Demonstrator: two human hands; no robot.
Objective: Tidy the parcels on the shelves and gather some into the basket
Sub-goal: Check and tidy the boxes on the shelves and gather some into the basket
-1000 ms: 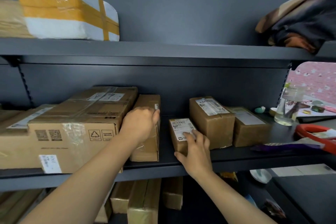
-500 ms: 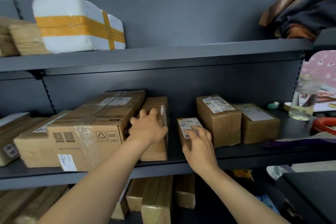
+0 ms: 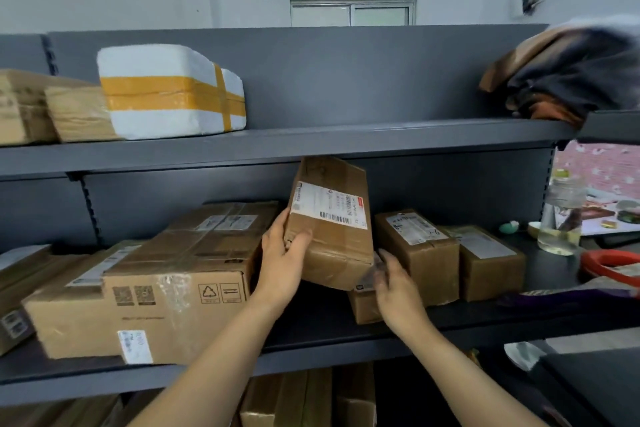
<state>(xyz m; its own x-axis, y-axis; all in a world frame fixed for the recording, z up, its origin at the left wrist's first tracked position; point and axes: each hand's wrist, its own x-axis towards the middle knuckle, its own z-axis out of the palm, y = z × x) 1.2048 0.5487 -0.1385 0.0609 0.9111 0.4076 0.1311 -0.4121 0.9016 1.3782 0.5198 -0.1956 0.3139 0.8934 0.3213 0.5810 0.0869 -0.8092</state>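
My left hand [image 3: 284, 260] grips the long brown cardboard parcel with the white shipping label [image 3: 329, 225], thumb across its near face and fingers behind its left side, so that one hand bears it; it hangs tilted above the dark grey metal middle shelf [image 3: 311, 326], about midway along, clear of the board, its upper end close beneath the front edge of the grey upper shelf [image 3: 311, 142]; I judge I hold it low on its body to keep that end from striking the edge; the label faces me, which lets me read it; my right hand [image 3: 398, 288] reaches to the small brown cardboard box [image 3: 362, 307] standing near the shelf's front edge under the parcel's lower corner; the fingers are blurred, and I cannot tell whether they curl round it or only lie against it; I take it they steady it while the gap beside the large brown carton with the recycling mark [image 3: 173, 291] stands open; two squat brown labelled boxes [image 3: 419, 253] sit toward the right end; a red-orange rim [image 3: 609, 267] beyond them may be the basket, though I cannot be sure.
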